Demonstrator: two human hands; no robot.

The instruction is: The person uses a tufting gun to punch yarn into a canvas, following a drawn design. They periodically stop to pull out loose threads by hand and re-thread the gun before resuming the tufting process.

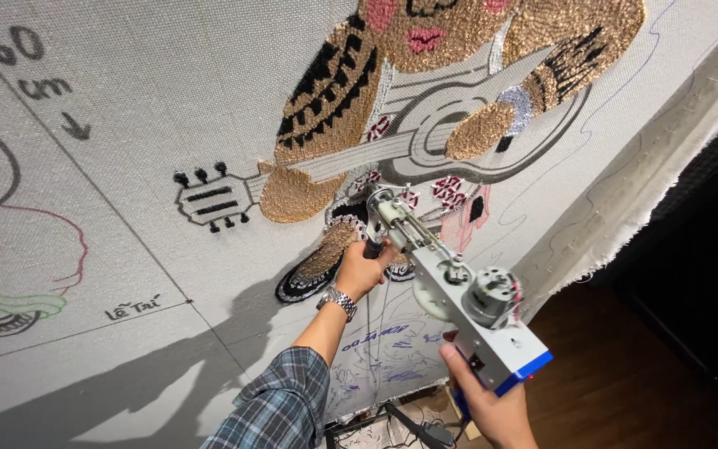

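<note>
my tufting gun and left hand crowd the stretched cloth below the guitar; bare cloth lies open leftward, dark gap open at right.

No packages or screens show here. The only label-like marks are handwritten ones on the stretched white cloth: a dark hand-drawn note with a small downward arrow sits in the upper left corner, beside a thin ruled line; a short dark scribble lies lower left, just above another ruled line; and some blue scrawled writing runs across the cloth near the bottom centre, partly hidden behind the forearm.
</note>
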